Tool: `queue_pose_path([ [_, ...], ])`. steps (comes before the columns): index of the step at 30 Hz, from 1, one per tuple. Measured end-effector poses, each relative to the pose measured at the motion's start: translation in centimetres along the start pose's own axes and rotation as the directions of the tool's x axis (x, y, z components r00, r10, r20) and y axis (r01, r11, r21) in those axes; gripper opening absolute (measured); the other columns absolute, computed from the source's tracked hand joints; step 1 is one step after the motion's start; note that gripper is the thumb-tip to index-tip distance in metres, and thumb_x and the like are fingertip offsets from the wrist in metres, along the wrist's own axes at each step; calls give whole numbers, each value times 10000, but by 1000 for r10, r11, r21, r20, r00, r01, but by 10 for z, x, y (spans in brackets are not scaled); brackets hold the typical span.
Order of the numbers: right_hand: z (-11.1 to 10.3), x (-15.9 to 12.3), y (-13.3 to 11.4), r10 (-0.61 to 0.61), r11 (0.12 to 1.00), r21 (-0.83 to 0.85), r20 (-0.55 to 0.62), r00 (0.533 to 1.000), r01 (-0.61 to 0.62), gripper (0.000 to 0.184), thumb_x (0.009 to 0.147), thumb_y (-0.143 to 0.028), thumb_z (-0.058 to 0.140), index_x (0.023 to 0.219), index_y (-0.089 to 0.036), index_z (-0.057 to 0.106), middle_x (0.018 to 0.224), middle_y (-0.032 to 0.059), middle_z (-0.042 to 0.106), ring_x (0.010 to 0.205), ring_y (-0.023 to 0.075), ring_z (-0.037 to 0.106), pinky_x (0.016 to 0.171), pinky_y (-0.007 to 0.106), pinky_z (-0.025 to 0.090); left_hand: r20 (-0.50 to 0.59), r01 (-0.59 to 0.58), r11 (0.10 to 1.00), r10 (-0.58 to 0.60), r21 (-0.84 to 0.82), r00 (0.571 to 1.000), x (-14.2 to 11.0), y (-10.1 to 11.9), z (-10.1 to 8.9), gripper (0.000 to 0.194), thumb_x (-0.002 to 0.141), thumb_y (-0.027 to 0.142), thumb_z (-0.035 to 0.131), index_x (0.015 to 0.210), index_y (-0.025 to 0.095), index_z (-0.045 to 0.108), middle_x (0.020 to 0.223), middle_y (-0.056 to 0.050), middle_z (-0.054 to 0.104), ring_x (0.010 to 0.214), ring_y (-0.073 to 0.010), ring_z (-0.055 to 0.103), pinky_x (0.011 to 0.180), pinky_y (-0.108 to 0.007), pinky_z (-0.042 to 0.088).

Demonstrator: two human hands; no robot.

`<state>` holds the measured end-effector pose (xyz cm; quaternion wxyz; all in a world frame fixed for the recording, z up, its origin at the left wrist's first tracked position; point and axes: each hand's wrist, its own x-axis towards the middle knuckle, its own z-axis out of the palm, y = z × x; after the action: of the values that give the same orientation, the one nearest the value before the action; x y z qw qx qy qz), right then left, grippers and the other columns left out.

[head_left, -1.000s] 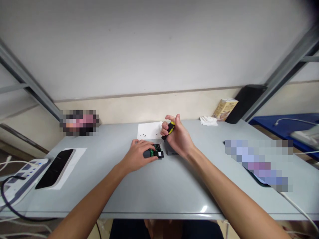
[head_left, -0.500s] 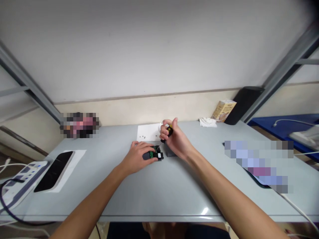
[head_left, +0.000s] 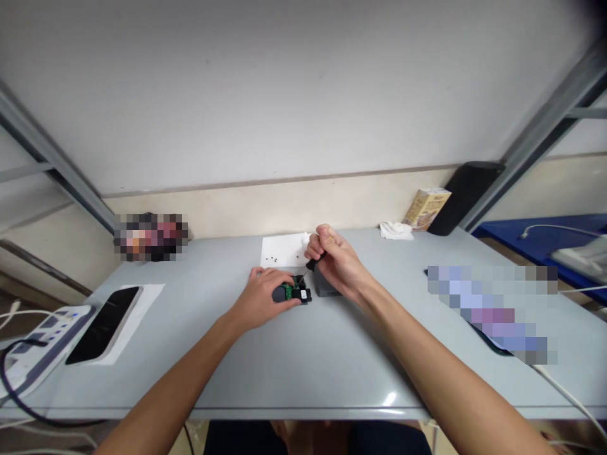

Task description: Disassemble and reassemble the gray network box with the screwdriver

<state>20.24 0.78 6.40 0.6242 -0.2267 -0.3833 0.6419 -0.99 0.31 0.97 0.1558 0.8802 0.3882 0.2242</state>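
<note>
My left hand (head_left: 266,294) is closed around a small opened black device with a green circuit board (head_left: 289,292), holding it on the desk. A black part with a white label lies at the device's right end, by my left thumb. My right hand (head_left: 337,260) grips a screwdriver (head_left: 313,263) by its dark handle. Its thin shaft slants down and left, with the tip at or close to the circuit board; contact is hard to make out. Partly covered by my right hand, a dark grey box (head_left: 327,289) sits beside the device.
Behind my hands, a white sheet (head_left: 279,249) bears several tiny dark screws. A phone (head_left: 104,323) and a power strip (head_left: 45,344) are at the left. A crumpled tissue (head_left: 396,230), a carton (head_left: 427,208) and a black cylinder (head_left: 467,197) stand at the back right. A blurred-out item lies right.
My right fingers have shifted round the screwdriver handle: the thumb, raised before, is now folded against the fingers. My left hand and the device stay in place.
</note>
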Motion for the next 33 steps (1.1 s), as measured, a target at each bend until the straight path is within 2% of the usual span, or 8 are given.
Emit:
queue_pose_path([
  [4,1,-1,0,37,999,4,46,998,-38,339,835,-548,784,945,-245,679,748,-21,523,720,155,518,766,318,474,-3,-10,1000,10,11,1000,0,0,1,209,935,426,749,1048,266,675,1322,-32,733,1203,-269,655,1087,-489,326],
  [9,2,-4,2,-3,991,-132,84,996,14,402,726,-478,900,801,-236,588,937,11,669,895,170,621,883,329,481,-14,-37,999,37,34,999,0,-1,1,201,952,445,729,1049,270,710,1369,-43,714,1223,-280,650,1077,-499,344],
  [14,-5,0,13,-91,968,-231,60,994,103,431,831,-566,805,855,-265,497,629,-80,497,593,125,475,650,283,407,-13,-45,998,46,32,999,0,-2,1,232,958,476,718,1069,273,723,1358,-47,722,1212,-267,654,1071,-494,351],
  [18,-5,0,9,-48,980,-188,92,995,64,398,955,-648,581,1071,-275,659,739,-25,535,671,156,501,697,313,446,-29,-48,998,49,51,998,0,-4,3,239,962,480,712,1090,279,733,1343,-43,729,1207,-266,658,1075,-487,351],
  [23,1,-3,2,-20,974,-221,98,995,41,355,756,-503,864,825,-243,632,941,16,640,878,179,615,833,326,468,-26,-51,997,52,56,998,0,-4,4,222,957,469,720,1069,278,738,1364,-43,717,1219,-272,658,1077,-489,349],
  [27,-3,-2,9,-49,969,-239,75,996,66,482,798,-554,835,820,-260,453,716,-61,536,618,125,513,658,291,412,-21,-65,996,67,63,998,0,-4,3,225,961,470,717,1072,275,733,1330,-40,730,1216,-268,661,1082,-491,340],
  [29,-4,-2,12,-117,929,-345,76,990,136,395,905,-623,693,920,-276,505,656,-76,457,580,128,448,627,290,390,-6,-73,995,73,75,997,0,-4,1,231,972,473,702,1086,275,733,1325,-37,728,1213,-263,661,1090,-489,338],
  [33,-3,-3,6,-207,721,-644,155,966,257,417,996,-648,510,1088,-266,652,884,15,608,781,168,554,762,327,459,31,-100,989,97,110,995,0,-3,-2,244,998,478,658,1082,264,738,1329,-59,722,1218,-264,656,1079,-477,359],
])
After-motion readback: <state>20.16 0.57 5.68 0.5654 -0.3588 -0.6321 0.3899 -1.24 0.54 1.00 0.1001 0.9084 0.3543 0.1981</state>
